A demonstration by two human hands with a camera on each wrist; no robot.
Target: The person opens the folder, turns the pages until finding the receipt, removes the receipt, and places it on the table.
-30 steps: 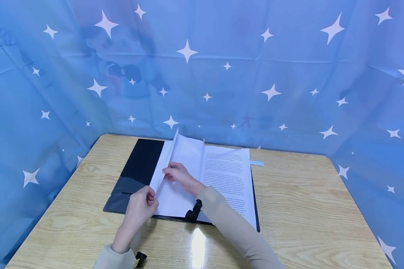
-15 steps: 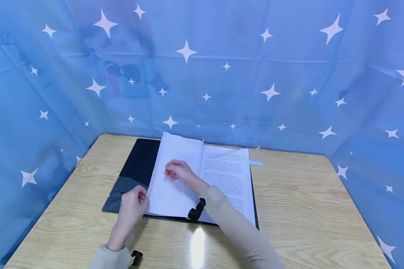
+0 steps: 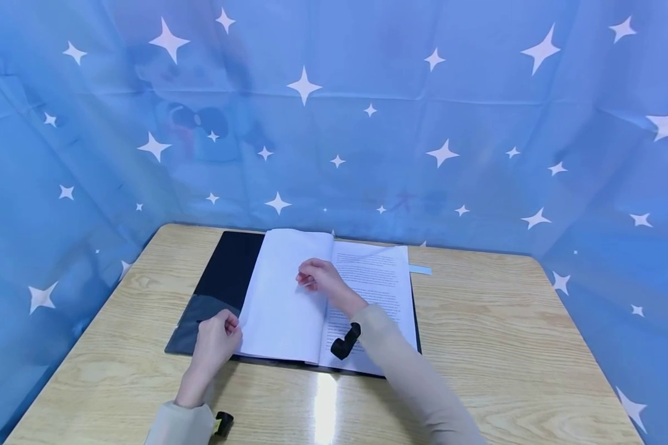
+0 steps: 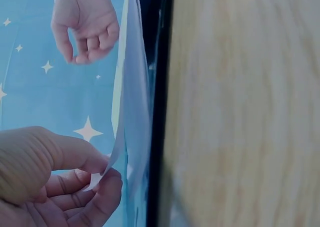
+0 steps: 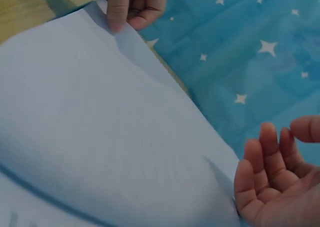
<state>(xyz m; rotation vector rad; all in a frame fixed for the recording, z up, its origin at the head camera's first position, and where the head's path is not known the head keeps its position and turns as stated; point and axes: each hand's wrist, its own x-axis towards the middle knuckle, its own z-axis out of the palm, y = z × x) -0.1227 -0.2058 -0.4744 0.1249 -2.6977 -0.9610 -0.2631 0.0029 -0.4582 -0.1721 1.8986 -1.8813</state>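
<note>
A black folder (image 3: pixel 228 262) lies spread on the table, its stack of paper turned to a blank white page (image 3: pixel 281 296) on the left and a printed page (image 3: pixel 370 281) on the right. At the blank page's near left corner is my left hand (image 3: pixel 216 341). Its thumb and fingertips (image 4: pixel 112 179) pinch the sheet's edge in the left wrist view. My right hand (image 3: pixel 324 281) hovers over the blank page near the fold, fingers loosely bent and holding nothing. In the right wrist view the page (image 5: pixel 110 107) bulges in a curve.
A pale blue tab (image 3: pixel 420 270) sticks out past the right page's edge. The wooden table (image 3: pixel 495 334) extends around the folder. Behind it hangs a blue curtain (image 3: pixel 378 173) with white stars. Both wrists carry small black devices, the right one (image 3: pixel 345 341) over the printed page.
The lifted sheet has come down onto the left side, covering more of the folder's black cover. My right hand has let go of it and moved right; my left hand has shifted left.
</note>
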